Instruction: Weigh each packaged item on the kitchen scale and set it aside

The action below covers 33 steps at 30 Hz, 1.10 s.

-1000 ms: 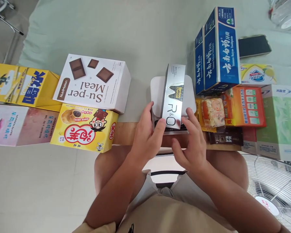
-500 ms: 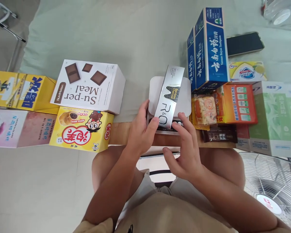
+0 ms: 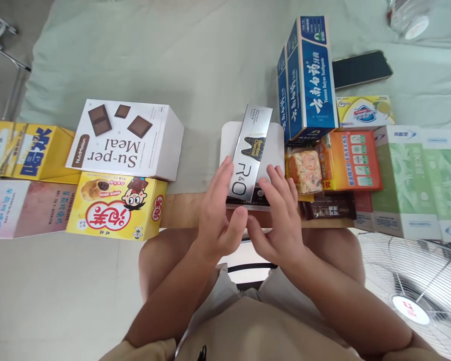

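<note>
A silver toothpaste box (image 3: 251, 150) marked "Bamboo Charcoal" lies slanted across a white scale-like device (image 3: 276, 145), whose dark front panel shows partly below it. My left hand (image 3: 221, 215) is beside the box's near left side, fingers stretched and thumb apart, holding nothing. On the other side, my right hand (image 3: 280, 215) is likewise spread and holds nothing, its fingertips over the device's near right edge. Whether any fingertip touches the device I cannot tell.
At left stand a white Su-per Meal box (image 3: 124, 135), a yellow snack box (image 3: 115, 208), a yellow drink carton (image 3: 41, 153) and a pink box (image 3: 41, 208). To the right are blue toothpaste boxes (image 3: 313, 80), a phone (image 3: 363, 69), a soap box (image 3: 364, 111), green boxes (image 3: 406, 180) and a fan (image 3: 413, 301).
Both hands have drawn away from the silver box and opened; my left thumb no longer lies on it. The view has shifted slightly, while the box stays on the device.
</note>
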### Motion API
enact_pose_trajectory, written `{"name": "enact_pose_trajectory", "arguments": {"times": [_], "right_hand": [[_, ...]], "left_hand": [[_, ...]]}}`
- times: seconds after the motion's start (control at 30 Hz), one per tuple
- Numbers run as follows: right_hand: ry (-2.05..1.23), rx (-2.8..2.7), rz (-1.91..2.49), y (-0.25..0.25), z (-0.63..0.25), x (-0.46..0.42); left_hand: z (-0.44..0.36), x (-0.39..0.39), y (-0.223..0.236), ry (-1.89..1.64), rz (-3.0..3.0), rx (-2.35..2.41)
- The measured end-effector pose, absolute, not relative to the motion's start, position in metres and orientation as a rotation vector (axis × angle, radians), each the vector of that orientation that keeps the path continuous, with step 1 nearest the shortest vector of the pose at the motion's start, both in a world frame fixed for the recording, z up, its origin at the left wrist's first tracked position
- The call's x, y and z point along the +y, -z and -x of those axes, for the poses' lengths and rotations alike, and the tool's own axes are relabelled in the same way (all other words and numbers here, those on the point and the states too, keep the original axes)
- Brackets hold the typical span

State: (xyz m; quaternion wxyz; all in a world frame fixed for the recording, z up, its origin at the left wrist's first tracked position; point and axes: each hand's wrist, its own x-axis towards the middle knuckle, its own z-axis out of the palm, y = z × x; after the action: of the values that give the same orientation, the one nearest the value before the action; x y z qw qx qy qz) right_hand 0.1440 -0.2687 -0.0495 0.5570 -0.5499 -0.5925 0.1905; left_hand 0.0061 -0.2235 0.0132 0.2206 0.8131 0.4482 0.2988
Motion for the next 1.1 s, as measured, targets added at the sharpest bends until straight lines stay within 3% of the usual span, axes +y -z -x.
{"name": "enact_pose_trajectory", "arguments": {"times": [0.3,0.57,0.93,1.1], "right_hand": [[-0.41,-1.464,1.303,0.045,-0.13,-0.261],[-0.245,-1.386,1.115,0.034,-0.102,-0.261],[-0.431,-1.614,1.093,0.026,-0.058,-0.283],[-0.542,-1.627,1.01,0.027,-0.054,-0.287]], "left_hand": [[-0.012,-0.229,-0.022,-0.959,-2.368,1.381],[-0.005,-0.245,-0.059,-1.094,-2.134,1.554],[0.025,-0.271,-0.103,-0.658,-2.1,1.774],[0.032,-0.271,-0.115,-1.047,-2.105,1.668]]}}
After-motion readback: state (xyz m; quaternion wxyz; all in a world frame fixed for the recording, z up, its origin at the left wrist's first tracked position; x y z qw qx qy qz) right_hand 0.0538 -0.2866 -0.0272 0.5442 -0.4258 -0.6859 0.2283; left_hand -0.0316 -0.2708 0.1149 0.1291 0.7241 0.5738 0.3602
